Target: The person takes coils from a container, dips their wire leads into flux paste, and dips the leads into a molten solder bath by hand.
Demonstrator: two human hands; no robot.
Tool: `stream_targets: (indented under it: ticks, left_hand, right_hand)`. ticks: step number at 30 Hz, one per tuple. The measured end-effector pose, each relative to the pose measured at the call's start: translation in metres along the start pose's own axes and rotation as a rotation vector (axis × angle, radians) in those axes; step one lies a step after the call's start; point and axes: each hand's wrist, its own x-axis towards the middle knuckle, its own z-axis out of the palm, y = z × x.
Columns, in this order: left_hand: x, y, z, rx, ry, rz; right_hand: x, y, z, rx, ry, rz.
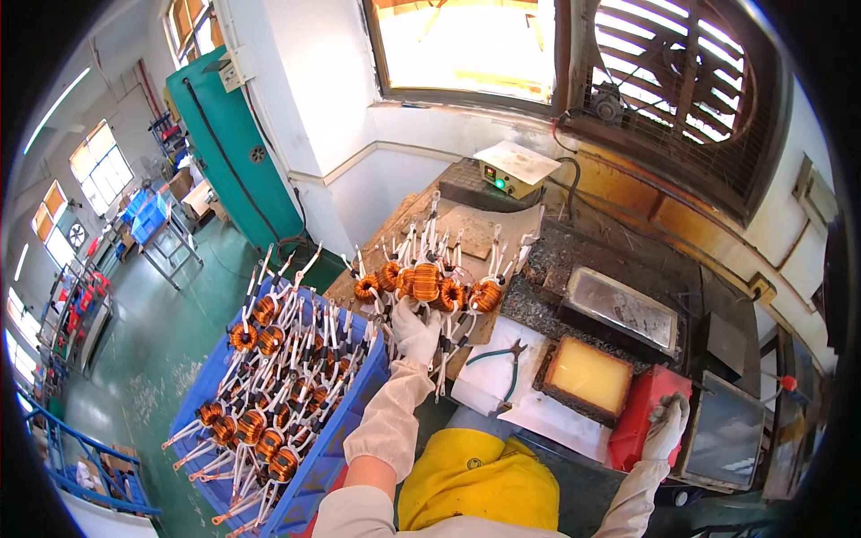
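Observation:
My left hand (415, 334), in a white glove, reaches into a cluster of copper-wound ring coils with white-sleeved leads on the bench. Its fingers close at the lower side of one copper coil (421, 282), and the fingertips are partly hidden. My right hand (665, 429), in a glove with darkened fingertips, is curled by the right edge of a red box (639, 421). What those fingers hold, if anything, cannot be made out. Green-handled pliers (513, 366) lie on white sheets between my hands.
At the left, a blue crate (369, 381) is piled with similar coils. A block-shaped tray of yellowish material (587, 378) and a metal-topped tank (621, 309) stand on the right. A small control box (508, 179) with a green light sits at the back, below a window.

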Motion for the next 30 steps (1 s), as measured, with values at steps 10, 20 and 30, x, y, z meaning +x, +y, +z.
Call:
stream_targets:
  ticks: [10,20,30]
  left_hand:
    - [-0.023,0.021,-0.104,-0.296,-0.294,0.321]
    - [0.026,-0.031,-0.214,-0.237,-0.101,0.312]
    - [0.102,-0.149,-0.303,0.228,-0.035,-0.231]
  right_hand:
    - [0.000,-0.001,-0.001,-0.106,-0.007,-0.005]
    - [0.012,0.009,-0.013,-0.066,-0.051,0.009]
    - [0.023,0.017,-0.025,-0.079,-0.068,-0.011]
